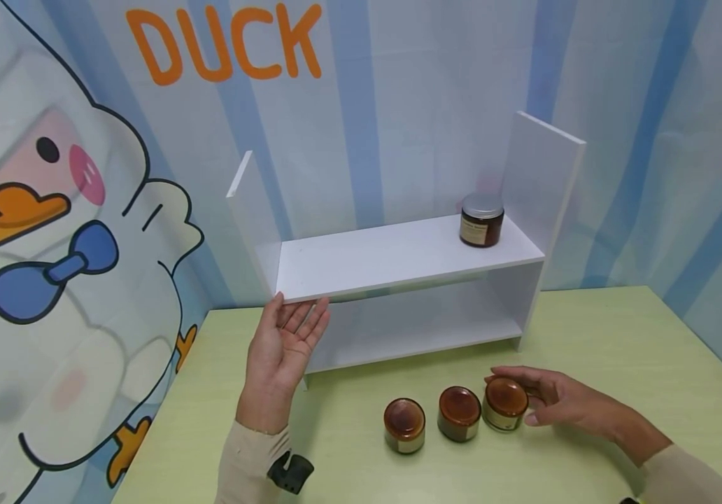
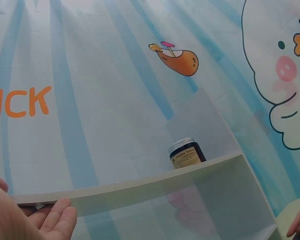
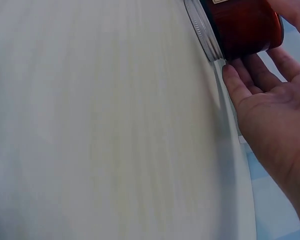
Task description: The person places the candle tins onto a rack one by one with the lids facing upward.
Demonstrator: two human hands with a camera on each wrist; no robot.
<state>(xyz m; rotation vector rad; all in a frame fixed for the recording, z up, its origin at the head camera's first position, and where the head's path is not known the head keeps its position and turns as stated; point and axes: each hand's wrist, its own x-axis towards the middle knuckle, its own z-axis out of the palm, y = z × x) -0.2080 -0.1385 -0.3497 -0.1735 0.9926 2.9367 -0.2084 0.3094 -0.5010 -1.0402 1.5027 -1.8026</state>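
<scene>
My left hand [image 1: 282, 353], palm up, pinches the front left edge of a white two-tier shelf [image 1: 361, 262], with the thumb at the top of the board and the fingers beneath. In the left wrist view these fingers [image 2: 57, 220] show under the board. On the table, my right hand [image 1: 559, 399] has its thumb and fingers around the rightmost amber glass jar [image 1: 507, 397]. That jar stands upside down, its silver lid [image 3: 202, 30] against the tabletop. To its left are two similar upturned jars, the middle one [image 1: 459, 413] and the left one [image 1: 405, 425].
An upright amber jar [image 1: 482, 222] with a silver lid sits on the upper board, near the tall right side panel [image 1: 540, 182]. The shelf stands toward the back of the pale green table [image 1: 613, 336]. A duck-print curtain [image 1: 424, 91] hangs behind it.
</scene>
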